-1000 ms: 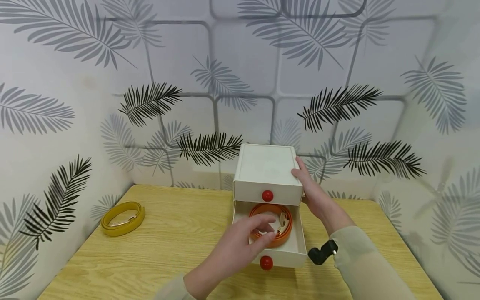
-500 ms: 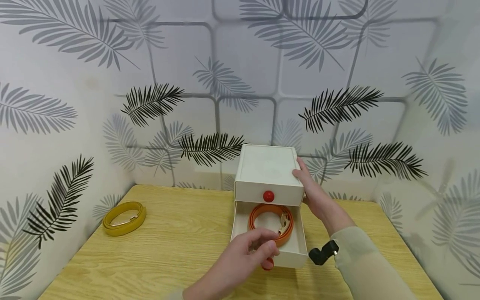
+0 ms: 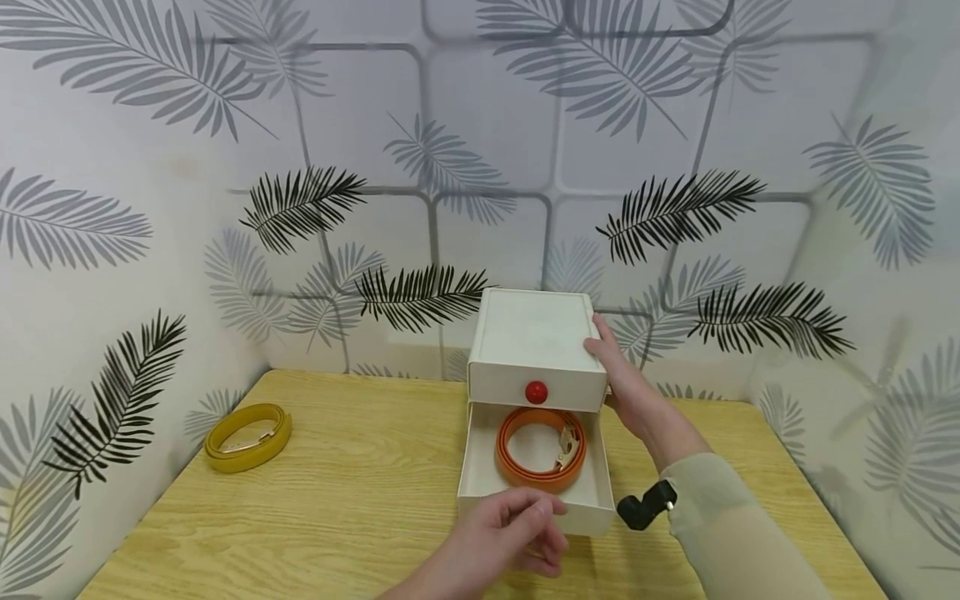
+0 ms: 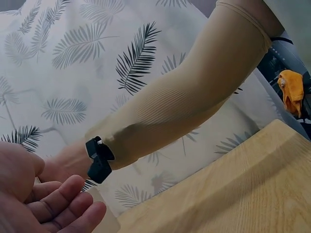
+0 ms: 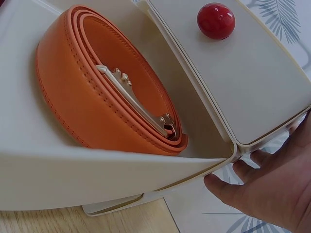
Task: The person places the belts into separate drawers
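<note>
A white two-drawer box (image 3: pixel 534 329) stands on the table, its lower drawer (image 3: pixel 598 479) pulled out. Coiled in that drawer lies an orange belt (image 3: pixel 536 486) with a gold buckle; the right wrist view shows this belt (image 5: pixel 73 92) close up. My left hand (image 3: pixel 510 533) is at the drawer's front, covering the lower knob. In the left wrist view its fingers (image 4: pixel 73 206) are loosely bent, with nothing seen between them. My right hand (image 3: pixel 626 383) rests along the box's right side, its fingers (image 5: pixel 228 189) pressed to the edge near the upper drawer.
A yellow coiled belt (image 3: pixel 247 450) lies at the table's left edge. The upper drawer, with its red knob (image 3: pixel 536 392), is pushed in. Leaf-patterned walls (image 3: pixel 480 125) enclose the wooden table (image 3: pixel 337 483) at the back and sides.
My left hand has drawn back from over the orange belt to the drawer's front, now covering the lower red knob. The right hand has stayed at the box's side.
</note>
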`<act>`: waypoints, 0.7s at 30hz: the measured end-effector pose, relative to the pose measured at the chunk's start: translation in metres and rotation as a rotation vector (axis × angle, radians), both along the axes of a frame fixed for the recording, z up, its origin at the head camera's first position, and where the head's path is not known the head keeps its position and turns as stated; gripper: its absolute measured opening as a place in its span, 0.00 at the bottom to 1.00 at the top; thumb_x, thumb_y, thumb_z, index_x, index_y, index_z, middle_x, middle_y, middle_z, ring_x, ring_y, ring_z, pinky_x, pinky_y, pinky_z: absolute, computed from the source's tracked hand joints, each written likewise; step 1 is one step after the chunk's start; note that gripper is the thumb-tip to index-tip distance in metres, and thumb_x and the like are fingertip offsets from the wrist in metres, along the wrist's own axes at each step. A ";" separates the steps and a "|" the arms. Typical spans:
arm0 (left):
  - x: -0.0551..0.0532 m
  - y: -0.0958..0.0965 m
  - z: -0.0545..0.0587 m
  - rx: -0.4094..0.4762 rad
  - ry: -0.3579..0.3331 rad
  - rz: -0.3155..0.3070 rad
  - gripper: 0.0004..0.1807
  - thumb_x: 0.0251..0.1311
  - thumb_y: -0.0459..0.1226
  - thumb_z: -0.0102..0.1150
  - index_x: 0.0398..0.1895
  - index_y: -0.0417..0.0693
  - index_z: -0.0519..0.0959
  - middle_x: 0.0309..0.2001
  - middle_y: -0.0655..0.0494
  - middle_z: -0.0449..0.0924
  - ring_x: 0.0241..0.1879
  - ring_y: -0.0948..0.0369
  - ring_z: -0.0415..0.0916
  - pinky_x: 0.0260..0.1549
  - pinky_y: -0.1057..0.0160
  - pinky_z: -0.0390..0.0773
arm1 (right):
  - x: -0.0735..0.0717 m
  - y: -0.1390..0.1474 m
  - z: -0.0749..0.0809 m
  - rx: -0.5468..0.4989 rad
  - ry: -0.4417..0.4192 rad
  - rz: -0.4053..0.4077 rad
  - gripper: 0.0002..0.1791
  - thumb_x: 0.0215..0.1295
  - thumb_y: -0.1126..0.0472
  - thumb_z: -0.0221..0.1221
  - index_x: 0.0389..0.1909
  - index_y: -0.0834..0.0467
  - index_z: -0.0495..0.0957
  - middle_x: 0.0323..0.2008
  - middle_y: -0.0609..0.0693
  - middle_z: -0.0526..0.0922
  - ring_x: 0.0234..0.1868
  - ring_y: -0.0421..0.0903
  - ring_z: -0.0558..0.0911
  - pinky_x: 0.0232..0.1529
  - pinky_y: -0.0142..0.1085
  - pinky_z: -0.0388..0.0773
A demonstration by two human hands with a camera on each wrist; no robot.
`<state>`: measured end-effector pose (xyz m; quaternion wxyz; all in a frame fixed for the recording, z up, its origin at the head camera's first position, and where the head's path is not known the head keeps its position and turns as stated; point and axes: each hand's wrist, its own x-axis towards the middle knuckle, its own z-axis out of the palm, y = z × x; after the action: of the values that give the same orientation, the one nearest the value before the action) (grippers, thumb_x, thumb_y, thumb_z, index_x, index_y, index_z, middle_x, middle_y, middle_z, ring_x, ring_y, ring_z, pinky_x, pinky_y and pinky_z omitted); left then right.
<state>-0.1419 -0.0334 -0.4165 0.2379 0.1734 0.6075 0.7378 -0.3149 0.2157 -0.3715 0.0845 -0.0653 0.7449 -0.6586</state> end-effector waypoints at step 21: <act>0.008 0.008 -0.038 -0.173 -0.128 -0.078 0.22 0.88 0.48 0.51 0.60 0.40 0.86 0.42 0.53 0.91 0.38 0.62 0.84 0.41 0.66 0.84 | -0.009 -0.001 0.002 -0.005 -0.019 -0.012 0.43 0.89 0.44 0.39 0.89 0.33 0.23 0.89 0.50 0.20 0.88 0.60 0.32 0.82 0.71 0.43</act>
<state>-0.1336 -0.0252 -0.4544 0.3190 0.1281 0.6453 0.6822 -0.3234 0.2144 -0.3696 0.0873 -0.0547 0.7427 -0.6616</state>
